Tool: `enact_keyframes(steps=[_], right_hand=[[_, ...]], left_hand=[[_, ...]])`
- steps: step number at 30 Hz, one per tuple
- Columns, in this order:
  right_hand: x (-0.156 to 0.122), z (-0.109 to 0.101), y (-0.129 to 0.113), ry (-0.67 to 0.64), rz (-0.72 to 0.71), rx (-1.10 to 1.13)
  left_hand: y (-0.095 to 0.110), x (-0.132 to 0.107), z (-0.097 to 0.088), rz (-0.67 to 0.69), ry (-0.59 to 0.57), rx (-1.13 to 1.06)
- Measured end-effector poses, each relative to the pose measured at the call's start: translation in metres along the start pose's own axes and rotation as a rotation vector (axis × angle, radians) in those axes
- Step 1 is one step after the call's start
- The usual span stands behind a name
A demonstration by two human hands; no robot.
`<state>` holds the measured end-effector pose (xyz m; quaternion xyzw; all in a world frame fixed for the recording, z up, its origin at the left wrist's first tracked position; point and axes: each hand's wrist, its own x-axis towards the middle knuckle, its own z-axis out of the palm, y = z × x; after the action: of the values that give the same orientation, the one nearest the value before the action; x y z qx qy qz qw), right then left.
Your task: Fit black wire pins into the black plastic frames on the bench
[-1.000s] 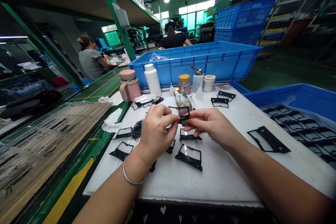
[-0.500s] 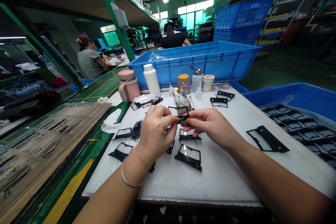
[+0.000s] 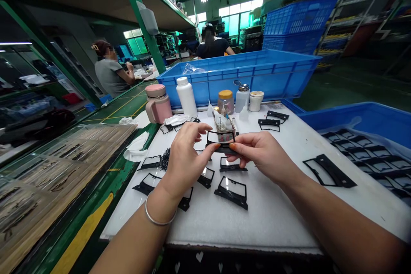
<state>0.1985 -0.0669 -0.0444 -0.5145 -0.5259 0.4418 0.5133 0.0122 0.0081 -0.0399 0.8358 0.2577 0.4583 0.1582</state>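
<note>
The right hand holds the black frame in a narrow pinch at its lower right end, fingertips on the dark lower bar. The left hand is nearly as close, its fingers half open and its thumb at the frame's lower left, though whether it grips is hard to tell. The frame's long axis lies crosswise between the hands, above the white table and the flat frames on it.

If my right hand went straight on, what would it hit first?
The black frame with a clear window, which your right hand already seems to touch at its lower edge, though depth is hard to judge.
</note>
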Motion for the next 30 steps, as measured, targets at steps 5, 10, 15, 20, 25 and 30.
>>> enact_keyframes(steps=[5, 10, 15, 20, 25, 30], right_hand=[[-0.0001, -0.0011, -0.0014, -0.024, 0.004, 0.019], [0.0002, -0.0018, -0.0018, -0.048, -0.004, 0.014], [0.0022, -0.0037, 0.0007, -0.119, 0.044, 0.096], [0.0023, -0.0048, 0.0008, -0.145, 0.043, 0.166], [0.0024, -0.0035, 0.0015, -0.124, 0.027, 0.123], [0.0031, -0.0033, 0.0032, -0.119, 0.017, 0.096]], left_hand=[[-0.0053, 0.002, 0.0013, -0.251, -0.103, -0.329], [-0.0036, 0.004, 0.002, -0.334, -0.195, -0.491], [-0.005, 0.0049, 0.0007, -0.37, -0.181, -0.511], [-0.008, 0.0052, -0.0003, -0.393, -0.181, -0.522], [-0.007, 0.0048, 0.0, -0.395, -0.194, -0.536], [-0.0056, 0.0045, 0.0006, -0.382, -0.19, -0.514]])
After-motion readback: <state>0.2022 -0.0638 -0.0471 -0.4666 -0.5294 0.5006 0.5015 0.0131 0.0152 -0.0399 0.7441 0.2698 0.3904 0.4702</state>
